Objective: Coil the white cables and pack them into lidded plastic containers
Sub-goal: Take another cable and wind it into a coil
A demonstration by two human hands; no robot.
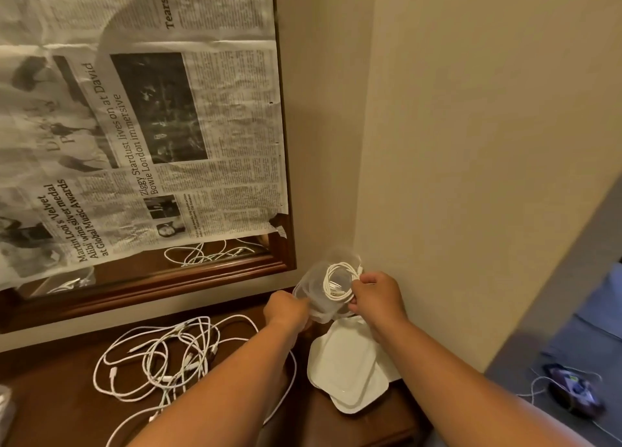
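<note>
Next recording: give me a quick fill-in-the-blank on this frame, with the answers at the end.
The ___ hand holds the coiled cable at the clear container.
The ___ hand grips that container.
Loose cables lie tangled on the wooden ___.
Sheets of ___ cover the mirror.
Answers: right; left; table; newspaper.

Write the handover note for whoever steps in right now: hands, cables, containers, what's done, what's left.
Left hand: grips the clear plastic container, held up off the table.
Right hand: pinches the coiled white cable at the container's mouth; not seated yet.
Stack of white lids: on the wooden table, below the right hand.
Tangle of loose white cables: on the table, left of the lids.
Done: one cable coiled.
Left: seat the coil, lid the container, then coil and pack the tangle.
</note>
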